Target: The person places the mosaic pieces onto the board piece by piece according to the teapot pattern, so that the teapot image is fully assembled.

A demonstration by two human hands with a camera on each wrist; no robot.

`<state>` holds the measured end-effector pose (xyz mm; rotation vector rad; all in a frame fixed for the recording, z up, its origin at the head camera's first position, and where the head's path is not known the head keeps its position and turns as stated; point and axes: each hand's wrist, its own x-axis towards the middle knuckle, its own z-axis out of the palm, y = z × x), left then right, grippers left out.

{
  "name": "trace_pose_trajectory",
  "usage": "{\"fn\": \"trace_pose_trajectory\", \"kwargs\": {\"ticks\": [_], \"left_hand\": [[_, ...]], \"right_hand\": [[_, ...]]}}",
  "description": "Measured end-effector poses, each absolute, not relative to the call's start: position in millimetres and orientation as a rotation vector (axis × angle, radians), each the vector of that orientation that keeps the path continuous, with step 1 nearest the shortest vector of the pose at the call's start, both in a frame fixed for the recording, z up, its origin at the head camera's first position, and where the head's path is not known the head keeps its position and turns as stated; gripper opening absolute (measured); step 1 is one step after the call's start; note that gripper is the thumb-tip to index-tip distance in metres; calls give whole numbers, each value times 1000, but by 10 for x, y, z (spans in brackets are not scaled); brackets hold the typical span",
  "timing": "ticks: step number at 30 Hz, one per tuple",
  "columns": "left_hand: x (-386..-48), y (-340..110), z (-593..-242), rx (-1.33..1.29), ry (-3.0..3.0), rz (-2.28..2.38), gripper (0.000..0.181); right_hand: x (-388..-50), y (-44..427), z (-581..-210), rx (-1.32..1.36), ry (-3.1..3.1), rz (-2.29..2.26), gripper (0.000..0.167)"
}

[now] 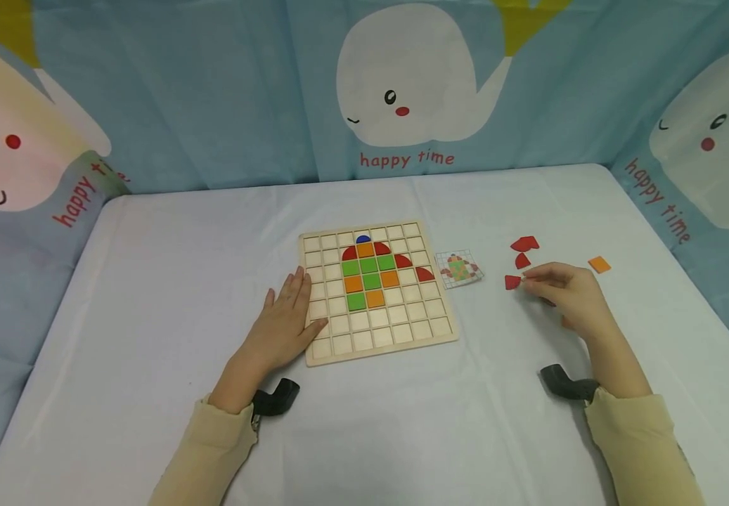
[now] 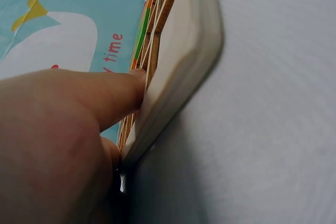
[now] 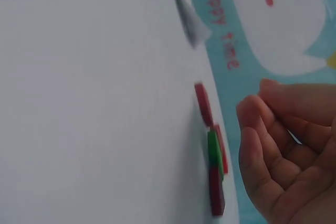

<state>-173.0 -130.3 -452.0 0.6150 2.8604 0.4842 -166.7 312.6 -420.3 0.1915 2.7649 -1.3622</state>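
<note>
My left hand [image 1: 278,325] lies at the board's [image 1: 411,332] left edge, fingers extended; its thumb [image 2: 121,90] touches the slotted surface. Green tiles [image 1: 369,264], orange tiles [image 1: 389,279], red curved pieces [image 1: 424,274] and a blue piece [image 1: 363,239] lie in the board's squares. Over the table at the right, my right hand [image 1: 569,299] has its fingers curled and thumb tip close to them, beside a red piece [image 1: 512,282]. In the right wrist view nothing shows between the fingertips [image 3: 253,103]; a green piece [image 3: 214,150] stands out among red pieces [image 3: 216,192] below.
Right of the board is a picture card [image 1: 460,270]. More red pieces [image 1: 525,243] lie beyond my right hand, with an orange tile [image 1: 600,265] farther right and another [image 1: 566,322] partly hidden by the hand. A whale-patterned curtain [image 1: 244,105] borders the white table [image 1: 168,295].
</note>
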Motion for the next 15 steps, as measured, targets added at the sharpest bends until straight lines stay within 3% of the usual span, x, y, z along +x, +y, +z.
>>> {"fn": "trace_pose_trajectory", "kwargs": {"ticks": [15], "left_hand": [[-1734,-1305,-4532,620,2865,490,78]], "right_hand": [[-1747,3412,-4250,436,2784,-1157,44]]}}
